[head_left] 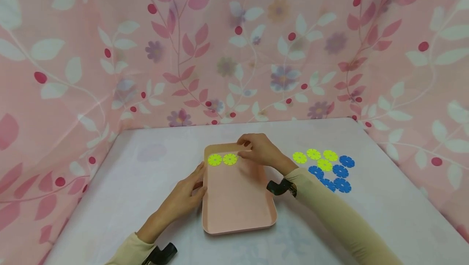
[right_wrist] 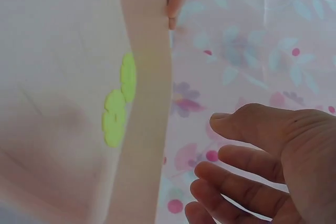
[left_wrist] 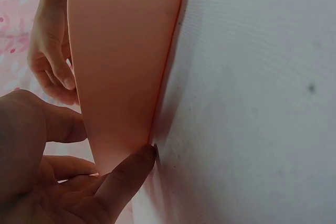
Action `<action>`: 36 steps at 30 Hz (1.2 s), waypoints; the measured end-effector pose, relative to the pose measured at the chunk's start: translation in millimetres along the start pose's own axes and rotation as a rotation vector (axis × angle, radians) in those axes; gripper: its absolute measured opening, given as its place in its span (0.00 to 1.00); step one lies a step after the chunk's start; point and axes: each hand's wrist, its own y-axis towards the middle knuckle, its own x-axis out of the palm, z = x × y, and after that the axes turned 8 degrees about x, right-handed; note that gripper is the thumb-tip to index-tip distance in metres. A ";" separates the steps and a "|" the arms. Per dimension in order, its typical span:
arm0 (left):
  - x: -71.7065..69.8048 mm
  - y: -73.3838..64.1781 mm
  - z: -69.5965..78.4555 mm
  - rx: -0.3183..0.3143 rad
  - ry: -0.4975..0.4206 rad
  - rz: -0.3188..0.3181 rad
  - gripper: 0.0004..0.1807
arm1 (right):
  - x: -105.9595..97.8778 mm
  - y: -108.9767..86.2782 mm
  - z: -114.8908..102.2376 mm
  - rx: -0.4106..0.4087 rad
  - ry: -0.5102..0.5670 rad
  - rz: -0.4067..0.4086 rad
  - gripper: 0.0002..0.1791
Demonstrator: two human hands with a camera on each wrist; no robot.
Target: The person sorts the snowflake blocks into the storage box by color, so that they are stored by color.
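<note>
My left hand (head_left: 186, 193) rests against the left side of a pink tray (head_left: 238, 200). In the left wrist view, its fingers (left_wrist: 126, 179) touch the tray's outer wall, one at the bottom edge. Two yellow-green notched discs (head_left: 222, 159) lie side by side in the tray's far left corner. Just right of them, my right hand (head_left: 261, 149) is over the tray's far right corner. The right wrist view shows its fingers loosely bent and apart, with nothing between them; there the two discs (right_wrist: 114, 119) appear beside the tray wall.
Right of the tray, several yellow-green notched discs (head_left: 324, 165) and several blue ones (head_left: 340, 171) lie grouped on the white-covered table (head_left: 165, 151). My right forearm passes close in front of them. A floral pink curtain (head_left: 234, 73) surrounds the table's back and sides.
</note>
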 end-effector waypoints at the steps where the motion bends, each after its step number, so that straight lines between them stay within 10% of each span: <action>1: -0.1 0.1 0.0 0.001 -0.001 0.000 0.38 | -3.0 -1.2 1.2 -0.008 0.002 0.011 0.15; 36: -2.1 2.3 -0.8 0.009 0.054 -0.023 0.37 | -84.2 -54.6 65.7 0.146 -0.048 0.117 0.14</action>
